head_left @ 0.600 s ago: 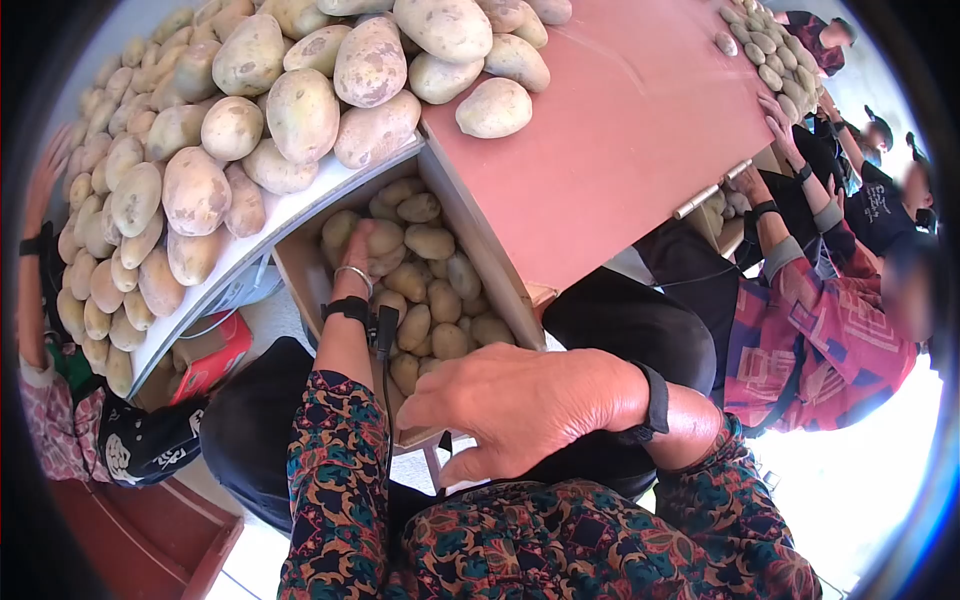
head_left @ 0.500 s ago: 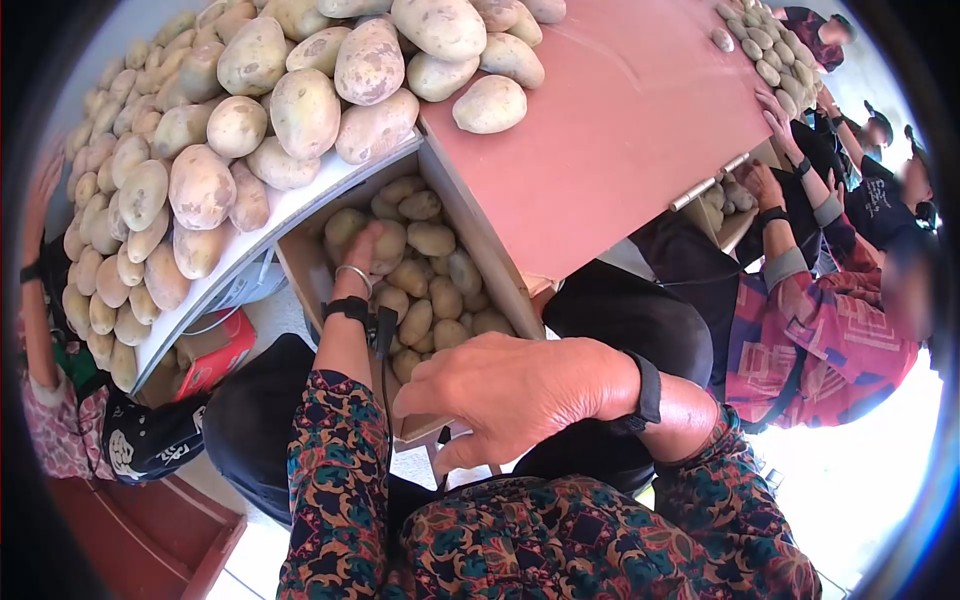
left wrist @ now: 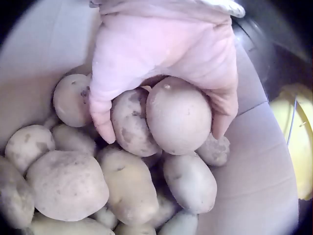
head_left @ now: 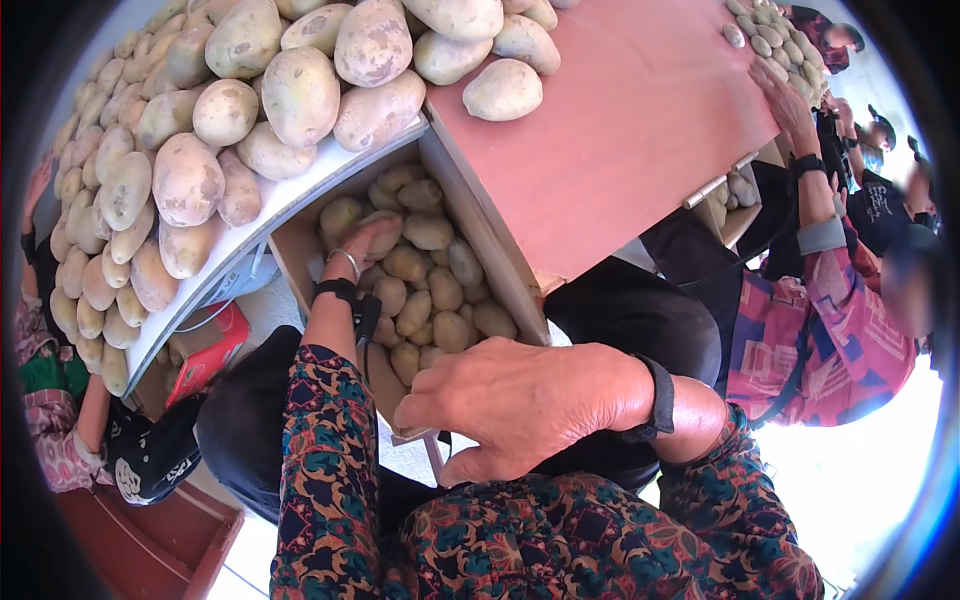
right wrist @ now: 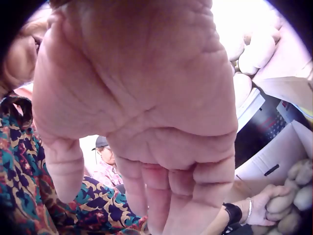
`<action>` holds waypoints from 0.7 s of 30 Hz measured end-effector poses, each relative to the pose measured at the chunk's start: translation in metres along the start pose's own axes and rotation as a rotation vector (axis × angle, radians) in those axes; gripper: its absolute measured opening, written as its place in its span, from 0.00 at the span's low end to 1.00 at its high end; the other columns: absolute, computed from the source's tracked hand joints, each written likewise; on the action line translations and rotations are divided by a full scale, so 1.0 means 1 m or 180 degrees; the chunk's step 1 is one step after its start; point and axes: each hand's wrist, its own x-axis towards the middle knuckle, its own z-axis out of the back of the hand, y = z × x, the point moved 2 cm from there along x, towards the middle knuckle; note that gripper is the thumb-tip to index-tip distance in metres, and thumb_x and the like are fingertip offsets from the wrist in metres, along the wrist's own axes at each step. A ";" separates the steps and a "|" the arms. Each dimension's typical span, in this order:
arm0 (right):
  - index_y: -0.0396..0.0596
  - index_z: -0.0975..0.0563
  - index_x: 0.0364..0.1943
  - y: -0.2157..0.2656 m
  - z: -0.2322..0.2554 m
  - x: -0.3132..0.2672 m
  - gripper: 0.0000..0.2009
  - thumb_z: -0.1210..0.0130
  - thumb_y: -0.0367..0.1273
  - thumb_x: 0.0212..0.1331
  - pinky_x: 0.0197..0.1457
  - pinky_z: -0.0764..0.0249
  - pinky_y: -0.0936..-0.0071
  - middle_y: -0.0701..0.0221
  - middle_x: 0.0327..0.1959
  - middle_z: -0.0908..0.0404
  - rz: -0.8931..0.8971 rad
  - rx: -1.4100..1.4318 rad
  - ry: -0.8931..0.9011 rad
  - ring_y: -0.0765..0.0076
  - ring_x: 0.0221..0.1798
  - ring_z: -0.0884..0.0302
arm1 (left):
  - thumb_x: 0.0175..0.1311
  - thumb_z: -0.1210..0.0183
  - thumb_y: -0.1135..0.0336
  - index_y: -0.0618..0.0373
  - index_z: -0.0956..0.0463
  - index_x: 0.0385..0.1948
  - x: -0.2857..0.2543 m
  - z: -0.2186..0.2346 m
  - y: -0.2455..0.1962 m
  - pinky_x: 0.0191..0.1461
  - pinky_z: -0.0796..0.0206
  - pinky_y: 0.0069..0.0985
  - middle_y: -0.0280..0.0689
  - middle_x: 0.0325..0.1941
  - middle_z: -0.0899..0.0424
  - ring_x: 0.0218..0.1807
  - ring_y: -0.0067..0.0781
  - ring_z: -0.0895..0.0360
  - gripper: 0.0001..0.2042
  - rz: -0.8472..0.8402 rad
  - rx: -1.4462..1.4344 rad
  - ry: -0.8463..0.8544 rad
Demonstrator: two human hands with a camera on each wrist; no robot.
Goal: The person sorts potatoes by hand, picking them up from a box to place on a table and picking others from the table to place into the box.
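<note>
Heap of potatoes [head_left: 188, 180], far left, piled on a white-edged surface [head_left: 298, 188]. Left hand [left wrist: 164, 54], one, reaching down into an open box [head_left: 472, 208], thumb and fingers curled about two potatoes [left wrist: 179, 115], side by side; further loose potatoes [head_left: 411, 312] lie beneath and around them, inside the box. Right hand [head_left: 535, 395], one, above the box's near end, fingers relaxed and slightly bent, holding nothing. Red board [head_left: 610, 150], beside the box, bearing a single potato [head_left: 503, 90]. Person in a patterned shirt [head_left: 840, 335], far right.
</note>
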 end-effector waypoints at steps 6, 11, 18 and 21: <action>0.40 0.22 0.42 0.002 0.004 0.006 0.18 0.40 0.37 0.51 0.49 0.26 0.56 0.55 0.34 0.17 -0.0159 0.0089 0.0171 0.46 0.44 0.20 | 0.39 0.28 0.46 0.55 0.25 0.53 -0.025 0.004 0.006 0.54 0.32 0.37 0.39 0.55 0.21 0.53 0.32 0.23 0.36 -0.0080 -0.0010 -0.0084; 0.42 0.24 0.49 0.004 0.010 0.007 0.23 0.39 0.42 0.53 0.49 0.27 0.56 0.54 0.38 0.19 -0.0286 -0.0323 0.0142 0.44 0.45 0.22 | 0.33 0.26 0.51 0.60 0.20 0.48 -0.056 -0.013 0.011 0.48 0.27 0.24 0.38 0.47 0.16 0.43 0.35 0.19 0.34 -0.0873 0.1215 -0.0410; 0.35 0.23 0.49 -0.014 0.021 0.014 0.28 0.38 0.45 0.51 0.48 0.23 0.63 0.52 0.40 0.17 -0.0374 -0.0515 0.0026 0.51 0.43 0.17 | 0.28 0.27 0.51 0.50 0.18 0.46 -0.069 -0.059 0.054 0.54 0.27 0.31 0.47 0.49 0.18 0.46 0.42 0.19 0.34 -0.1426 0.3768 -0.1286; 0.34 0.24 0.50 -0.022 0.032 0.011 0.28 0.37 0.45 0.52 0.50 0.23 0.65 0.54 0.41 0.16 -0.0428 -0.0338 -0.0537 0.57 0.46 0.17 | 0.27 0.28 0.50 0.48 0.17 0.44 -0.097 -0.080 0.064 0.54 0.26 0.32 0.49 0.47 0.18 0.46 0.44 0.19 0.32 -0.0837 0.3903 -0.0515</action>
